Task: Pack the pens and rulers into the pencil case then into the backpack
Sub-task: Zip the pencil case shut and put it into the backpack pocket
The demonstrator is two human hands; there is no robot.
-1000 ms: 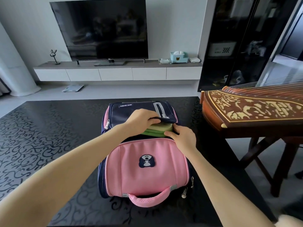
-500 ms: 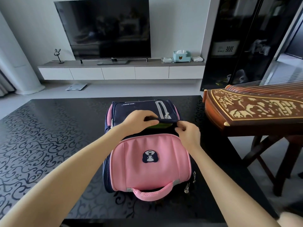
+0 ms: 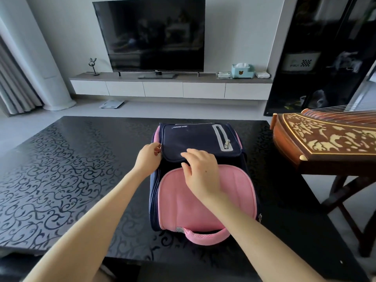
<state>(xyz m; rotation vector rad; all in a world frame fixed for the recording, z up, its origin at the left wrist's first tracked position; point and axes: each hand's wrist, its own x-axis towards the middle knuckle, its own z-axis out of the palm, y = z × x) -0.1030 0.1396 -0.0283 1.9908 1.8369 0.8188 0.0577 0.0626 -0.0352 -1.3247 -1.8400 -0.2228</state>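
Note:
The navy and pink backpack (image 3: 205, 202) lies flat on the black table, its pink handle toward me. Its navy top flap (image 3: 195, 139) is folded down over the opening. The green pencil case is out of sight, and no pens or rulers show. My left hand (image 3: 149, 156) is at the backpack's upper left corner, with fingers curled and pinching the edge where the zip runs. My right hand (image 3: 200, 173) rests on the flap's front edge with its fingers spread and relaxed.
The black patterned table (image 3: 61, 180) stretches to the left of the bag. A carved wooden zither (image 3: 325, 143) on a stand sits close at the right, by the table's edge. A TV (image 3: 150, 33) and a low cabinet stand along the far wall.
The green pencil case went from showing in the opening to hidden as the flap came down. My left hand moved to the bag's left corner, and my right hand moved onto the flap.

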